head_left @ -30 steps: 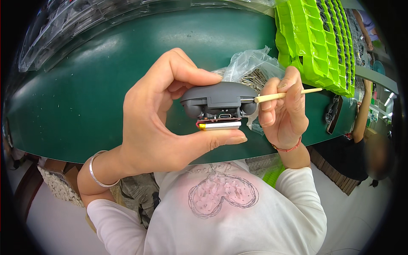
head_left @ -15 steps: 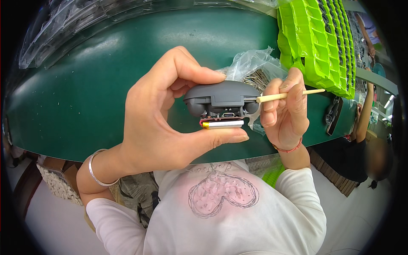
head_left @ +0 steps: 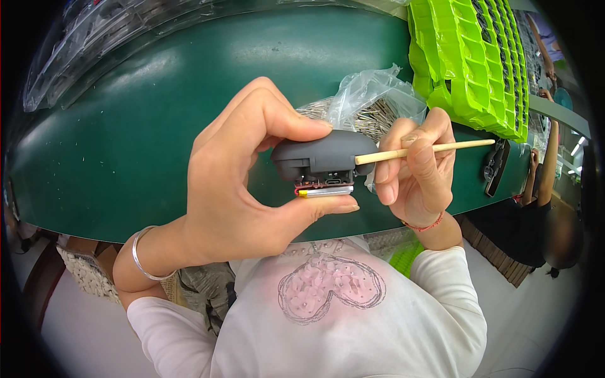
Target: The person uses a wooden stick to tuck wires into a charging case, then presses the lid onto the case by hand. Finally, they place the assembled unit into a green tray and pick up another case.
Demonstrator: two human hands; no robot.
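Observation:
My left hand point(head_left: 230, 183) pinches a dark grey rounded plastic electronic housing point(head_left: 324, 151) between thumb and fingers, above the green table. From the housing's underside shows a circuit board edge with a small charging port point(head_left: 333, 181). Below that, a silver pouch battery point(head_left: 331, 191) with yellow tape at one end rests against my left thumb. My right hand point(head_left: 419, 167) is closed on a thin pale wooden stick point(head_left: 447, 147). The stick's blunt left end meets the right side of the housing; whether it enters an opening there is hidden.
Behind my hands, a clear plastic bag point(head_left: 359, 85) lies around many thin metal pins point(head_left: 373, 120). A bright green compartment tray point(head_left: 469, 63) with dark parts stands at the right. Clear plastic trays point(head_left: 75, 60) line the far left edge. Another person's arm point(head_left: 549, 157) shows at the far right.
The stick's left end has moved left, up against the housing; the thin metal pin seen between them is out of sight. The housing has turned slightly and sits a little lower.

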